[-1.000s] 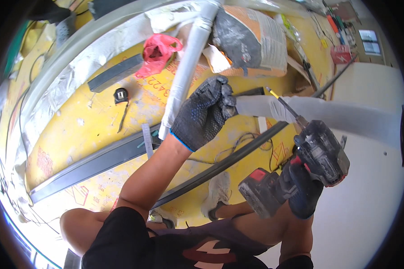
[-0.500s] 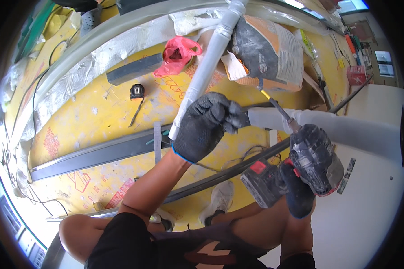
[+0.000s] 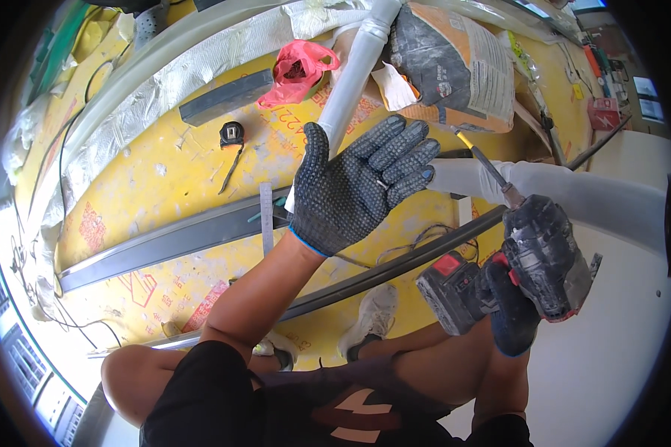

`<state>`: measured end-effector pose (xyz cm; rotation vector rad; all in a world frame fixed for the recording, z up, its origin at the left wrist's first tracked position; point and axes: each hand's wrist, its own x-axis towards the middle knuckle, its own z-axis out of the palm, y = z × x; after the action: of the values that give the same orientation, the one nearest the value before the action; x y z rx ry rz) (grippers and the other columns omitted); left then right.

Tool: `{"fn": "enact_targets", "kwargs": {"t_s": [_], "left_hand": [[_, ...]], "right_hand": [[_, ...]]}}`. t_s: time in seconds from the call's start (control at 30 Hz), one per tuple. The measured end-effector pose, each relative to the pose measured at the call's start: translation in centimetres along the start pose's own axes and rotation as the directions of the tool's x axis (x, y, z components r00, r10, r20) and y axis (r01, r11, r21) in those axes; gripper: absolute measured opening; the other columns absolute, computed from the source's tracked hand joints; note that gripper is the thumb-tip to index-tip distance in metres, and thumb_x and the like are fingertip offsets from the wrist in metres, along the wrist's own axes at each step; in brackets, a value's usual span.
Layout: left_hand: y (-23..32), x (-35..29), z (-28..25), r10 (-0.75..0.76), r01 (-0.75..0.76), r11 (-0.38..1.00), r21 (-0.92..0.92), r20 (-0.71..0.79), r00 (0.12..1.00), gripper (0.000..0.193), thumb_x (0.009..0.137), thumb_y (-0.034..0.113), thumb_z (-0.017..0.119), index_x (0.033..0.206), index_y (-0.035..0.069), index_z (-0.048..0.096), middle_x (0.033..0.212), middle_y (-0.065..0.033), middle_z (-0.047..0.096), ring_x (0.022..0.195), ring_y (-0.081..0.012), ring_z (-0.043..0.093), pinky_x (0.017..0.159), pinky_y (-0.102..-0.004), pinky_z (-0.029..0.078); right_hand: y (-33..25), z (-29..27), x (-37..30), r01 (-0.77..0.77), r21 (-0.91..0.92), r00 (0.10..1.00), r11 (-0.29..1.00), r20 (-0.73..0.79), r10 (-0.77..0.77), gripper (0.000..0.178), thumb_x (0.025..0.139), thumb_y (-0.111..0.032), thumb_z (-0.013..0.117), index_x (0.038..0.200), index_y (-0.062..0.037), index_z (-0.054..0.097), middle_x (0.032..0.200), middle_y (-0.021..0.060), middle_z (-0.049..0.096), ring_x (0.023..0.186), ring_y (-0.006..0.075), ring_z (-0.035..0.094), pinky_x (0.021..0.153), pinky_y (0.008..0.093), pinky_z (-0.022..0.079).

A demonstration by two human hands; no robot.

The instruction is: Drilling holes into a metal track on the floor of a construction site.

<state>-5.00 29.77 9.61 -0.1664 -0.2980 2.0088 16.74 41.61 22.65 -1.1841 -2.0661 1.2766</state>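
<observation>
Below, scuffed yellow floor sheeting, sack beyond, white surface rightward, left grip spread, right grip clasping drill

The gloved left hand was open, palm up, in front of a white-wrapped bar. The right hand gripped a dusty cordless impact driver, its bit pointing forward. A black tape measure lay on the yellow floor covering, near a pink plastic bag.
</observation>
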Motion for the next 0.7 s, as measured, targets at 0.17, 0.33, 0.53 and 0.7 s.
{"fn": "enact_targets", "kwargs": {"t_s": [0.17, 0.33, 0.53, 0.7], "left_hand": [[0.3, -0.1, -2.3, -0.037, 0.043, 0.989, 0.140, -0.043, 0.998, 0.074, 0.095, 0.063, 0.042, 0.132, 0.000, 0.051, 0.132, -0.0207, 0.057, 0.124, -0.0376, 0.054, 0.104, -0.0496, 0.044], [0.2, -1.3, -10.3, -0.136, 0.350, 0.253, 0.902, -0.325, 0.936, 0.044, 0.097, 0.040, 0.054, 0.119, 0.002, 0.059, 0.112, -0.0172, 0.067, 0.102, -0.0331, 0.065, 0.094, -0.0459, 0.048], [0.1, -3.1, -11.7, -0.156, -0.203, -0.677, 0.708, 0.132, 0.979, 0.029, 0.099, 0.022, 0.050, 0.119, 0.005, 0.062, 0.107, -0.0147, 0.068, 0.097, -0.0317, 0.066, 0.090, -0.0409, 0.052], [9.2, 2.6, -5.7, 0.324, 0.050, -0.712, 0.700, 0.265, 0.908, 0.019, 0.088, 0.013, 0.061, 0.104, 0.003, 0.067, 0.087, -0.0173, 0.070, 0.082, -0.0308, 0.069, 0.073, -0.0368, 0.053]], "right_hand": [[-0.5, 0.8, 0.3, -0.067, 0.164, 0.991, 0.984, -0.107, 0.085, 0.023, 0.084, 0.000, 0.071, 0.105, -0.0041, 0.064, 0.092, 0.0032, 0.066, 0.080, 0.0142, 0.061, 0.074, 0.0297, 0.050], [2.8, -4.3, 0.7, 0.048, -0.364, 0.982, 0.930, 0.190, 0.023, 0.040, 0.083, -0.001, 0.073, 0.121, -0.0030, 0.061, 0.121, 0.0098, 0.064, 0.108, 0.0183, 0.062, 0.089, 0.0316, 0.053], [2.7, -4.9, 0.3, 0.186, -0.531, 0.953, 0.827, 0.304, -0.019, 0.031, 0.084, -0.003, 0.073, 0.114, -0.0039, 0.067, 0.113, 0.0084, 0.068, 0.101, 0.0191, 0.065, 0.089, 0.0323, 0.053], [2.7, -4.9, 0.4, 0.317, -0.401, 0.923, 0.860, 0.341, -0.181, 0.032, 0.090, -0.006, 0.067, 0.122, -0.0035, 0.062, 0.121, 0.0116, 0.064, 0.108, 0.0209, 0.062, 0.092, 0.0350, 0.053]]}}
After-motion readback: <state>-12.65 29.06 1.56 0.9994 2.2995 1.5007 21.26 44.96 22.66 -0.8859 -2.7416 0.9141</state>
